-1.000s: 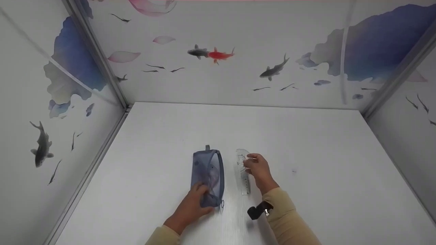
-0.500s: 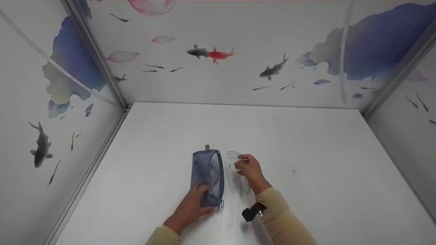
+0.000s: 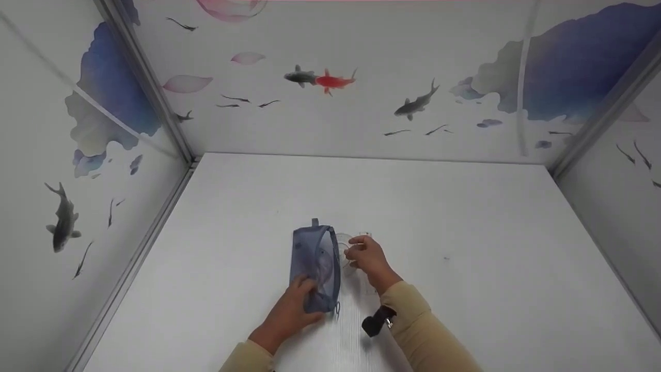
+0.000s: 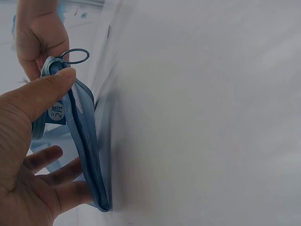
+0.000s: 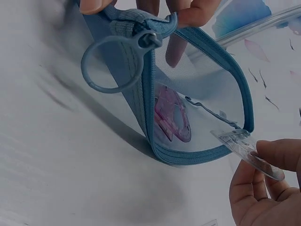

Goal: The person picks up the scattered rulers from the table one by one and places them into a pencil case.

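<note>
A blue mesh zip pencil case (image 3: 309, 250) is held by my left hand (image 3: 292, 312) at its near end. In the left wrist view the thumb lies over the zip end and the fingers hold the side. The right wrist view shows the zipper mouth wide apart, with a pink see-through plastic piece (image 5: 173, 115) inside. My right hand (image 3: 367, 258) pinches a clear protractor (image 5: 244, 149) between thumb and fingers. One end of the protractor reaches over the zip edge into the mouth. A clear straight ruler (image 3: 370, 289) lies on the table, partly hidden by the right wrist.
A ring-shaped zip pull (image 5: 113, 66) hangs at the near end of the case. A tiny clear bit (image 3: 446, 258) lies on the white table (image 3: 496, 310) to the right. Fish-patterned panels (image 3: 361, 124) stand at the back and on both sides.
My right hand has moved left with the protractor, away from the ruler and up to the case mouth. The ruler stays on the table. The left hand and case keep their place.
</note>
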Action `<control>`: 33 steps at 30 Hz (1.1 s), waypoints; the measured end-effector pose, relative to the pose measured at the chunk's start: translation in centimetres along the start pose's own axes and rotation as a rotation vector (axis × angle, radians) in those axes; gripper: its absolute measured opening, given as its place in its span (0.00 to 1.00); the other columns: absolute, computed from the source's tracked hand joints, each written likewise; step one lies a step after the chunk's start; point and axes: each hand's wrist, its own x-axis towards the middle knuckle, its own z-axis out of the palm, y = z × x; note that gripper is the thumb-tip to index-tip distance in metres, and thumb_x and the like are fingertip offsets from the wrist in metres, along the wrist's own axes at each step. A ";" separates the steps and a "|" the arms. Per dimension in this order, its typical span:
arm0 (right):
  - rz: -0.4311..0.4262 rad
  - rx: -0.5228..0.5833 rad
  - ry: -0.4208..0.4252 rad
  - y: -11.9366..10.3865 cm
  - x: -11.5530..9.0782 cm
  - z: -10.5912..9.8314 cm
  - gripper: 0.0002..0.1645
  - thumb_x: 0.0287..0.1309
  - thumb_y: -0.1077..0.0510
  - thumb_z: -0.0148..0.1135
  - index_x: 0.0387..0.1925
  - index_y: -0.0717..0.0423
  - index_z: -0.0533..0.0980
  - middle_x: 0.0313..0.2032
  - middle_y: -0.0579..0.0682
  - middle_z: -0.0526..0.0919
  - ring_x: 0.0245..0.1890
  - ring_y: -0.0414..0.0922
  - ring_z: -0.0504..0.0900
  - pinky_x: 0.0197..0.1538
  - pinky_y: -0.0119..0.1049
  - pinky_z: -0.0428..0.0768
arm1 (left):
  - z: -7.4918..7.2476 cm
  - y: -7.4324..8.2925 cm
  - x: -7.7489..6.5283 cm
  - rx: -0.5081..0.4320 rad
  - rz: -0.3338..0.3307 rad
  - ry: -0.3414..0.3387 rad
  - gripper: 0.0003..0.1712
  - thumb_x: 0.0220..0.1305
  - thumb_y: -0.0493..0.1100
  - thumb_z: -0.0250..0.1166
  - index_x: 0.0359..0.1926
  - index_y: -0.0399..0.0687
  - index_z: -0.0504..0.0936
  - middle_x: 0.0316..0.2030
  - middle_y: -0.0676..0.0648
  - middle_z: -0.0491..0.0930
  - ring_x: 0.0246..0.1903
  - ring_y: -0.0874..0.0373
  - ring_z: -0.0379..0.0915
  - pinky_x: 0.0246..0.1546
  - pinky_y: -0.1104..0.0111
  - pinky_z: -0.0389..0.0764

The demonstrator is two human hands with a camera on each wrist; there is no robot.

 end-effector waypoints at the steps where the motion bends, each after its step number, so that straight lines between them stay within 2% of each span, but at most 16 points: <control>1: 0.003 -0.002 -0.004 -0.1 0.0 0.1 0.21 0.56 0.67 0.58 0.52 0.70 0.70 0.35 0.54 0.78 0.35 0.45 0.78 0.37 0.35 0.80 | 0.0 0.0 0.0 -0.001 0.004 0.001 0.32 0.51 0.46 0.75 0.55 0.46 0.72 0.64 0.30 0.61 0.61 0.31 0.63 0.58 0.44 0.70; 7: 0.000 -0.028 -0.023 -0.5 0.0 0.6 0.21 0.57 0.67 0.58 0.52 0.70 0.70 0.36 0.55 0.78 0.36 0.45 0.78 0.38 0.38 0.80 | -0.1 0.0 0.0 -0.005 0.026 0.007 0.31 0.52 0.46 0.75 0.54 0.46 0.72 0.63 0.31 0.61 0.60 0.32 0.64 0.57 0.45 0.71; 13: 0.018 -0.041 -0.027 -0.5 0.4 1.2 0.20 0.55 0.68 0.58 0.51 0.69 0.71 0.35 0.54 0.77 0.36 0.46 0.78 0.38 0.36 0.80 | -0.1 0.1 -0.1 0.009 0.035 0.013 0.32 0.51 0.46 0.76 0.55 0.45 0.71 0.63 0.31 0.62 0.60 0.32 0.65 0.57 0.45 0.72; 20: 0.021 -0.041 -0.025 -0.6 0.6 1.9 0.19 0.54 0.69 0.55 0.49 0.69 0.71 0.35 0.55 0.77 0.33 0.45 0.78 0.35 0.35 0.79 | -0.1 0.3 -0.2 0.017 0.014 0.009 0.31 0.51 0.45 0.75 0.55 0.47 0.72 0.62 0.34 0.63 0.60 0.35 0.65 0.57 0.47 0.72; 26: 0.062 -0.103 -0.010 -0.8 0.7 2.7 0.18 0.54 0.68 0.58 0.49 0.65 0.72 0.39 0.56 0.77 0.35 0.46 0.77 0.37 0.35 0.79 | -0.2 0.4 -0.2 0.019 0.014 0.009 0.32 0.52 0.46 0.75 0.55 0.47 0.72 0.62 0.34 0.63 0.61 0.35 0.65 0.58 0.47 0.72; 33: 0.035 -0.166 -0.008 -0.8 0.8 3.2 0.16 0.50 0.69 0.56 0.44 0.64 0.72 0.35 0.54 0.76 0.33 0.45 0.75 0.33 0.34 0.77 | -0.2 0.3 -0.2 0.007 0.009 0.008 0.31 0.52 0.47 0.75 0.54 0.47 0.72 0.62 0.33 0.62 0.61 0.35 0.65 0.57 0.47 0.72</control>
